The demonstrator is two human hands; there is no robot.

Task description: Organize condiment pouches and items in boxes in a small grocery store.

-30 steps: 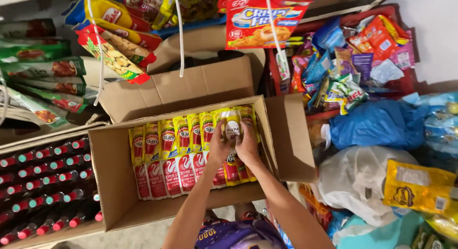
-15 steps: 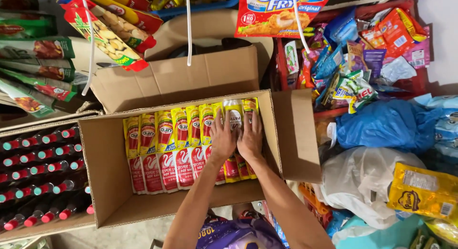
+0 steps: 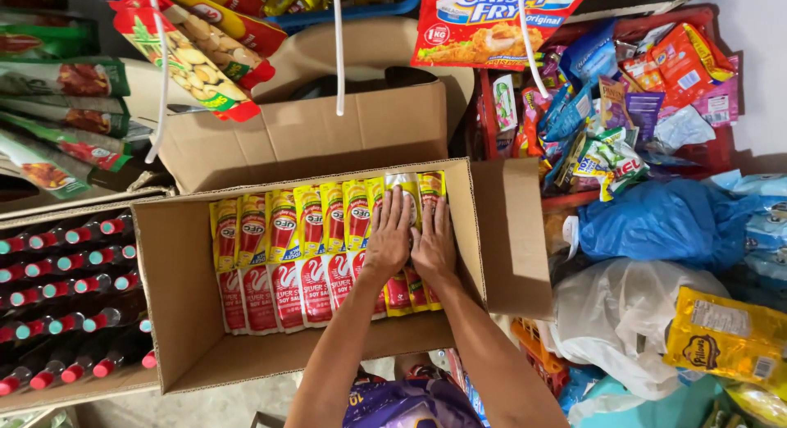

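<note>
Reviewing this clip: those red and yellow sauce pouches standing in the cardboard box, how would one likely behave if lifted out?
The pouches look like soft film packs, so one would probably flex and sag. Their glossy surface may be slippery. They stand packed in a row under the left hand and right hand, so a neighbour might lean into the gap in the box.

Both hands lay flat, side by side and touching, on a row of sachets (image 3: 311, 256) packed upright in an open carton (image 3: 184, 313) — the left hand (image 3: 389, 239) and right hand (image 3: 434, 243) pressed on the packs at the row's right end, fingers (image 3: 399, 207) spread and pointing away. The sachets were yellow above, red and white below. Left of the carton stood a box of red-capped bottles (image 3: 65, 305) — to its right lay a blue bag (image 3: 664, 223), a white bag (image 3: 615, 313) and a yellow snack pack (image 3: 725, 338).
</note>
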